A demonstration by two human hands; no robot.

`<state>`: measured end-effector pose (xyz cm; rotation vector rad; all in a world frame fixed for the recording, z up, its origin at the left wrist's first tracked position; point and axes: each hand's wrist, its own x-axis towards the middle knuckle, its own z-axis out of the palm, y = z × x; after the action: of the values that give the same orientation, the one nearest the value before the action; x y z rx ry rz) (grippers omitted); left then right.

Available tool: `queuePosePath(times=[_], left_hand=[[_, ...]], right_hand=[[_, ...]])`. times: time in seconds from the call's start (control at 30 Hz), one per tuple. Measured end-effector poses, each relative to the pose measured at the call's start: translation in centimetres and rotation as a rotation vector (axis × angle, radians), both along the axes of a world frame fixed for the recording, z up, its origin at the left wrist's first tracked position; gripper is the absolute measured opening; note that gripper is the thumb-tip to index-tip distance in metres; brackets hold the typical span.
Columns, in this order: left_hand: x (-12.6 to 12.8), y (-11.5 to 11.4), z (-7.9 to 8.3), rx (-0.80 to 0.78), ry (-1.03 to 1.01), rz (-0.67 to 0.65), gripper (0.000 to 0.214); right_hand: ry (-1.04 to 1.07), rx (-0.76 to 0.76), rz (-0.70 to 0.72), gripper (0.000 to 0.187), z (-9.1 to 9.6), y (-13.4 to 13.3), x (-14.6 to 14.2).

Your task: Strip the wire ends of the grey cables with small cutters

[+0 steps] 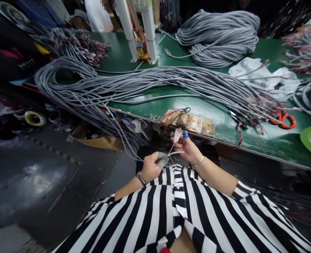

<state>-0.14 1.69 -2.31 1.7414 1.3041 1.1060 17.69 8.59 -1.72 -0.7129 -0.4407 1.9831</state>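
Note:
My left hand (152,165) is closed in a fist round the end of a grey cable (129,144) that runs up to the bundle on the bench; its fingertips are taped. My right hand (187,147) pinches a thin white tie (176,153) that reaches across to the left hand, and a small white piece (177,135) sticks up from its fingers. One right fingertip wears a blue cap. Both hands hover in front of my striped shirt, just below the bench edge.
A green bench (218,119) holds a long bundle of grey cables (155,82), a coiled grey heap (218,35), a taped wooden block with wires (189,122), orange-handled scissors (283,118), black cutters (236,116), white plastic (263,75). Tape rolls (35,118) lie left. A person in white (99,15) stands behind.

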Motion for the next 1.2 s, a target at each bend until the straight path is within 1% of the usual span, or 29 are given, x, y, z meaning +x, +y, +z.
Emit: queuePosePath(times=[0.07,0.1,0.17,0.23,0.33,0.4,0.47,0.53,0.6,0.67,0.73,0.83,0.97,1.03,1.1,1.13,1.2], left_hand=[[-0.7,-0.7,0.1,-0.027,-0.023,0.004,0.014],[-1.0,-1.0,0.2,-0.065,-0.059,0.005,0.016],[-1.7,-1.5,0.4,-0.198,-0.166,0.014,0.021],[-2.2,-1.8,0.8,-0.369,-0.267,0.022,0.025],[-2.8,-1.8,1.1,-0.563,-0.34,-0.006,0.028],[-3.0,-1.6,1.2,-0.642,-0.365,-0.046,0.028],[-3.1,-1.3,1.2,-0.701,-0.359,-0.084,0.028],[-2.9,-1.0,1.2,-0.747,-0.319,-0.117,0.026],[-2.8,-0.6,1.3,-0.785,-0.266,-0.149,0.024],[-2.5,-0.3,1.5,-0.809,-0.214,-0.186,0.023],[-2.2,0.1,1.9,-0.805,-0.207,-0.214,0.026],[-1.3,0.4,2.6,-0.782,-0.277,-0.217,0.039],[0.1,0.6,3.7,-0.738,-0.328,-0.192,0.036],[0.5,0.6,4.1,-0.683,-0.346,-0.179,0.035],[0.5,0.7,4.4,-0.628,-0.36,-0.151,0.033],[0.4,0.7,4.6,-0.606,-0.365,-0.135,0.032],[0.0,0.8,4.7,-0.583,-0.368,-0.109,0.031]], right_hand=[[-0.01,0.0,0.014,0.049,-0.4,-0.2,0.6],[-0.038,0.001,0.02,0.049,-0.7,-0.3,0.9],[-0.138,0.016,0.049,0.048,-1.3,-0.7,1.5],[-0.269,0.056,0.125,0.045,-1.8,-1.2,2.1],[-0.459,0.2,0.23,0.04,-1.6,-2.1,2.5],[-0.556,0.339,0.266,0.04,-1.0,-2.5,2.5],[-0.65,0.486,0.292,0.045,-0.2,-2.8,2.3],[-0.736,0.602,0.293,0.052,0.5,-3.1,2.1],[-0.778,0.66,0.259,0.052,0.9,-3.4,1.8],[-0.789,0.648,0.2,0.04,1.1,-3.7,1.5],[-0.802,0.588,0.141,0.031,1.3,-3.9,1.2],[-0.739,0.443,0.115,0.033,1.5,-4.0,0.9],[-0.555,0.217,0.172,0.039,1.5,-3.9,0.4],[-0.486,0.158,0.21,0.043,1.5,-3.7,0.3],[-0.494,0.179,0.263,0.049,1.5,-3.4,0.5],[-0.54,0.231,0.299,0.053,1.6,-3.3,0.8],[-0.696,0.421,0.374,0.059,1.9,-3.1,1.6]])
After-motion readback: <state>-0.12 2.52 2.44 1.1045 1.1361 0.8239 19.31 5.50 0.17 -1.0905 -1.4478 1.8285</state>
